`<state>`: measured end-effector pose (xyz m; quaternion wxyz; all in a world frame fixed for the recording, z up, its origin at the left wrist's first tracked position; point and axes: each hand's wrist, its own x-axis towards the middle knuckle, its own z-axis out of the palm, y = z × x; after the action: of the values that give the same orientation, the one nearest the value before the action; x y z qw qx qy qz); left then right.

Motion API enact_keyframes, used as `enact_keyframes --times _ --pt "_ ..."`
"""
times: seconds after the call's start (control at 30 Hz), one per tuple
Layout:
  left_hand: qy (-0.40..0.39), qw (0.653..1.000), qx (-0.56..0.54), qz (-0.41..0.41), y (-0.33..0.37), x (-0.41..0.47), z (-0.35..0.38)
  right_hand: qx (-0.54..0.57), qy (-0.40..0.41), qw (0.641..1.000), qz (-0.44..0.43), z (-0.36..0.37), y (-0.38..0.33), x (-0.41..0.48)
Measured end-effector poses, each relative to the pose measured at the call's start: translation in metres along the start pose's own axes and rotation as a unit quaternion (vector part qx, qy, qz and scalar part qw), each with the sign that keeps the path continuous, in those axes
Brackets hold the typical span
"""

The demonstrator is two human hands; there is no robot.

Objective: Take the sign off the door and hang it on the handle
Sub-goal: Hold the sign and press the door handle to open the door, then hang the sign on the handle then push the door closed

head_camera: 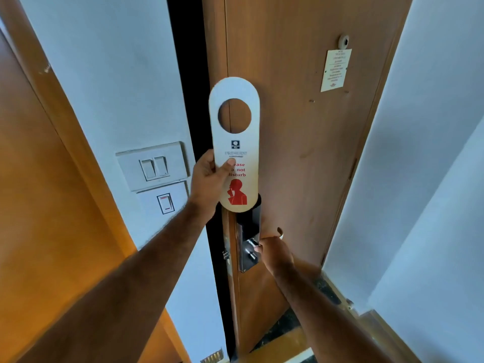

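Observation:
A white "do not disturb" sign (237, 145) with a round hole near its top and a red figure at the bottom stands upright in front of the brown wooden door (301, 127). My left hand (209, 179) grips its left edge, thumb pressed on the red lettering. The sign's lower end overlaps the top of the dark lock plate (248, 231). My right hand (275, 252) is closed around the metal door handle (252, 244), most of which it hides; only the handle's base and curved tip show.
The door stands slightly ajar, with a dark gap (188, 100) along its left edge. On the left wall are a double light switch (153, 167) and a single switch (165, 203). A small notice (335, 70) and a peephole (343, 41) sit high on the door.

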<state>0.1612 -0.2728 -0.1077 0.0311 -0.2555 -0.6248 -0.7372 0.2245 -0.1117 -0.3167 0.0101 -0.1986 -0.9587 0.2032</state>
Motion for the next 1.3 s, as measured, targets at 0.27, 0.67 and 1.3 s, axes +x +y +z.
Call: enact_keyframes --times 0.27,0.67,1.3 --pt "-0.1 0.994 0.011 -0.039 0.023 -0.009 -0.007 -0.021 0.059 0.994 -0.09 -0.023 0.017 -0.053" --pt "-0.186 0.98 -0.038 -0.05 0.032 -0.04 0.011 -0.431 0.213 0.78 -0.402 -0.022 -0.02 -0.082" --pt "-0.122 0.982 -0.092 -0.112 -0.022 -0.023 -0.002 -0.571 0.258 0.706 -0.329 -0.044 0.046 -0.104"
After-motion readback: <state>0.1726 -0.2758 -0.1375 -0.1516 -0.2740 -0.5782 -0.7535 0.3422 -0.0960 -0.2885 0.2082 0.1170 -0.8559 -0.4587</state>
